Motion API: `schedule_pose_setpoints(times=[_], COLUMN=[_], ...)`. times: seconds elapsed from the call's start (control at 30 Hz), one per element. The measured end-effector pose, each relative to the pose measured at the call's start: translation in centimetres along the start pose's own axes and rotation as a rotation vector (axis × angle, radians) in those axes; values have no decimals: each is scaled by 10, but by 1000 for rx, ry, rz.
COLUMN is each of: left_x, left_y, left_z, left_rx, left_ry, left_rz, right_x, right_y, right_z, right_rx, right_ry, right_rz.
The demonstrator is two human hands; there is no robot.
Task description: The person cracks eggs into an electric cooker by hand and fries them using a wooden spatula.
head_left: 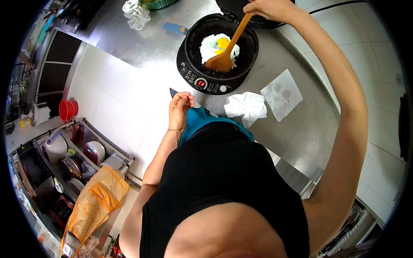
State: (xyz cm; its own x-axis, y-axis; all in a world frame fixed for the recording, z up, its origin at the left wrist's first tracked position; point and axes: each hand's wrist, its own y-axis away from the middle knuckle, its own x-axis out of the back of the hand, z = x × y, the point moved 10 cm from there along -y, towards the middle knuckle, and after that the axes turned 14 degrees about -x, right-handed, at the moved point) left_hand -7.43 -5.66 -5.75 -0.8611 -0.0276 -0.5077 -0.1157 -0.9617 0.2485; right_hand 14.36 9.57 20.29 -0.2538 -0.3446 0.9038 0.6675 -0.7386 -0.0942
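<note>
My right hand [267, 7] grips the upper handle of a wooden spatula [235, 42]. The spatula's broad blade rests in a black pan [247, 53], against the frying eggs [208, 44]. White surrounds two yellow yolks, one partly covered by the blade. The pan forms part of an electric griddle [209, 85] with buttons and a lit red display. My left hand [181, 105] hangs near the counter's front edge, below the griddle, its fingers loosely curled with nothing visible in them. A small dark pointed thing behind it cannot be made out.
Crumpled white paper [247, 107] and a spotted paper sheet [282, 94] lie on the steel counter [301, 133]. A blue-handled item [174, 28] and a plastic-wrapped container [136, 16] lie left of the griddle. A red bucket [68, 110] and a loaded rack [101, 137] stand at left.
</note>
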Motion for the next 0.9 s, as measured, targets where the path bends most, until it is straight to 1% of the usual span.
schedule_pose_setpoints(times=[0.07, 0.13, 0.2, 0.4, 0.43, 0.53, 0.63, 0.73, 0.9], left_x=[-1, -5, -4, 1, 1, -2, -6, -10, -7], left_y=[-1, -2, 0, -2, -1, 0, 0, 0, 0], left_z=[-3, -1, 1, 0, -1, -1, -3, -3, -2], left_rx=[13, 7, 3, -18, -15, -10, -9, -13, -29], left_ry=[-14, -1, 0, 9, 7, 10, 19, 4, 14], left_rz=[3, -5, -5, -22, -26, -36, -48, -56, -45], right_x=[-3, -13, -9, 12, 16, 21, 18, 9, 10], right_y=[0, -2, 0, 12, 18, 29, 37, 38, 26], right_z=[-13, -21, -17, 30, 37, 43, 25, 2, -4], right_rx=[27, 30, 35, -93, -74, -142, -90, 8, 27], right_ry=[-27, 72, 43, 60, 44, 109, 79, 104, 108], right_rz=[22, -3, 53, 57, 94, 6, -31, 16, 82])
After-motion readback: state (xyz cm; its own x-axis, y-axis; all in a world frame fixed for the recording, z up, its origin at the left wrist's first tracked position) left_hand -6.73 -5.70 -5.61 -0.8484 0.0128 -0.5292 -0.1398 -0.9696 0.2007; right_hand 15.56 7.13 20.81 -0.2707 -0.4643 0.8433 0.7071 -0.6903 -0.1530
